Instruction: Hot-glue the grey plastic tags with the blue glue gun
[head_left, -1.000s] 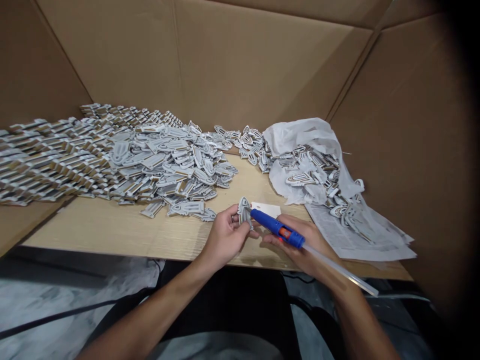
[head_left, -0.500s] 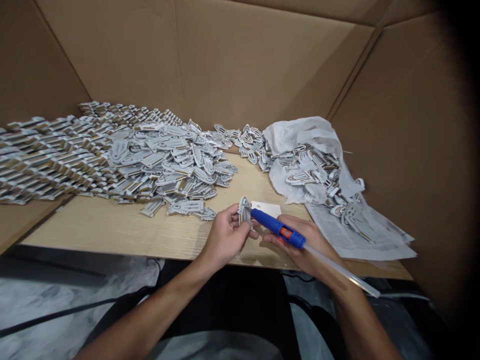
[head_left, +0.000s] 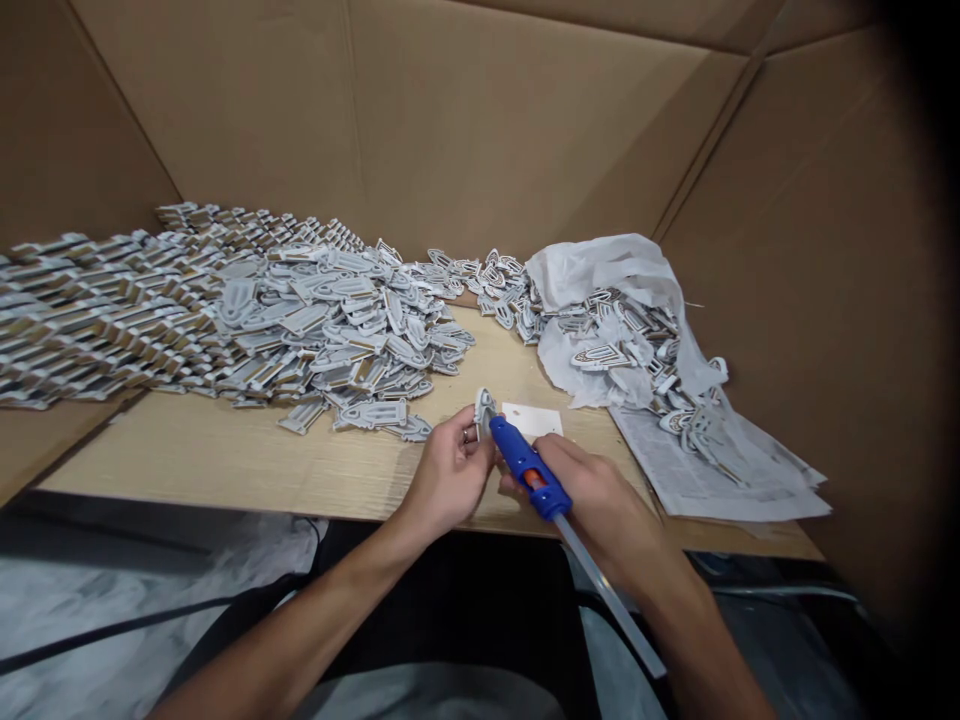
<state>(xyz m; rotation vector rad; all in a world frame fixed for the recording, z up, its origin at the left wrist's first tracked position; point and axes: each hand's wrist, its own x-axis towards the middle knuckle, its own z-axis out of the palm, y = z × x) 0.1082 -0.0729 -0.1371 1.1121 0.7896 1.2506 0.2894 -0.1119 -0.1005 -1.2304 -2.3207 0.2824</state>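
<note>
Left grip [head_left: 452,478]: grey piece [head_left: 485,408] at fingertips [head_left: 480,448]

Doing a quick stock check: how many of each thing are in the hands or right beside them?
Glue gun in right hand: 1
Glue stick: 1
Grey piece in left hand: 1
White card: 1
Total: 4
</note>
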